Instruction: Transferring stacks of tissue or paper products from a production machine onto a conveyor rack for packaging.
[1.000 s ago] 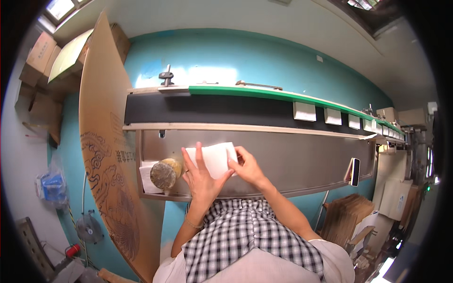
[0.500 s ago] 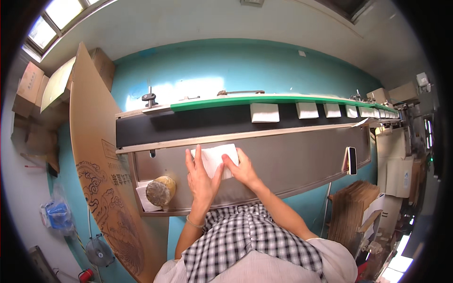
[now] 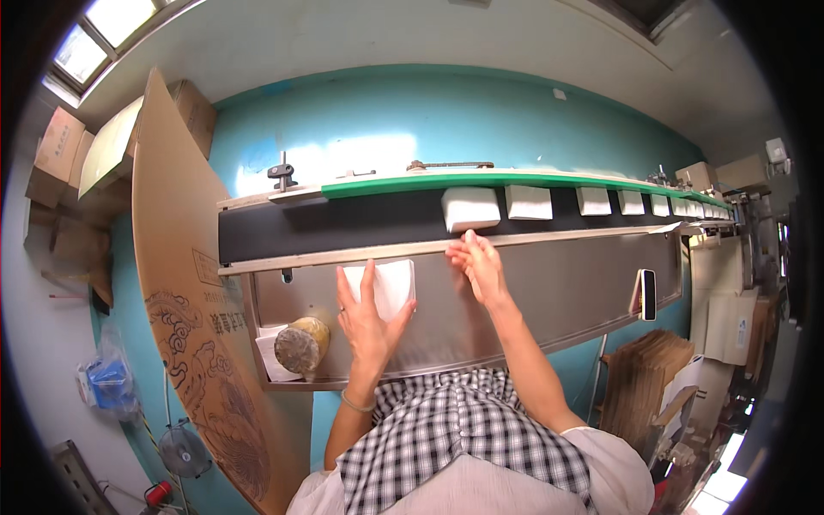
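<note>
Left hand (image 3: pixel 372 324) clasps a white rectangular paper stack (image 3: pixel 391 287) between thumb and spread fingers over the grey metal tabletop (image 3: pixel 558 292), right hand (image 3: pixel 482 268) loosely spread, just beside a white paper block (image 3: pixel 472 210) on the flat black belt (image 3: pixel 343 220).

The block (image 3: pixel 395 287) is white; the belt (image 3: pixel 343 218), black; the edge strip (image 3: pixel 403 184), green; the wall (image 3: pixel 481 112), teal; the apron (image 3: pixel 463 416), black-and-white checked.
</note>
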Available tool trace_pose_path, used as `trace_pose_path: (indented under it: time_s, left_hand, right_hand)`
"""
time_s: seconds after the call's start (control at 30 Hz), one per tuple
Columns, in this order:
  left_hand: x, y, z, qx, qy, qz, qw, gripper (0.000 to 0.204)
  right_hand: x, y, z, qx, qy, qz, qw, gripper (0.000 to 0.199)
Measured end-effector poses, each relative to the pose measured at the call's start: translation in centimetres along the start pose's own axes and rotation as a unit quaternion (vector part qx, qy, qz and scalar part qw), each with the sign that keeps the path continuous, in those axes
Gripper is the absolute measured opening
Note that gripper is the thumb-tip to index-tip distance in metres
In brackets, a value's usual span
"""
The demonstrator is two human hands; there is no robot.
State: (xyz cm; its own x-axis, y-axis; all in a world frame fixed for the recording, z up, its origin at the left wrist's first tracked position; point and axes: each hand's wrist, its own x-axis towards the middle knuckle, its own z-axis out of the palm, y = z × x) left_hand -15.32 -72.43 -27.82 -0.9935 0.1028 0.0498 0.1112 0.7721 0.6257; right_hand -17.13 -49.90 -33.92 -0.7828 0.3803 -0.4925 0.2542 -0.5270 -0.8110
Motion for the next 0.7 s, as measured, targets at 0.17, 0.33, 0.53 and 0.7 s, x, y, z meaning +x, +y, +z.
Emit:
trace_pose_path:
  time_s: [0.17, 0.33, 0.53, 0.7]
  left_hand:
    - [0.1, -0.5, 1.9, -0.17, 0.003, 0.011, 0.985, 0.09]
    - [0.1, 0.6, 0.4, -0.07, 0.005, 0.014, 0.997, 0.097]
    - [0.4, 0.3, -0.2, -0.036, -0.033, 0.006, 0.999, 0.103]
    - [0.8, -0.8, 0.4, -0.106, -0.016, 0.03, 0.994, 0.096]
  right_hand:
    - [-4.9, 3.1, 3.0, -0.33, -0.114, -0.17, 0.921, 0.037]
    - [-5.0, 2.5, 3.0, -0.058, -0.152, 0.116, 0.98, 0.038]
    - [-2.7, 3.7, 0.1, -0.322, -0.209, 0.015, 0.923, 0.031]
    - [-0.7, 1.0, 1.0, -0.067, -0.005, -0.02, 0.998, 0.032]
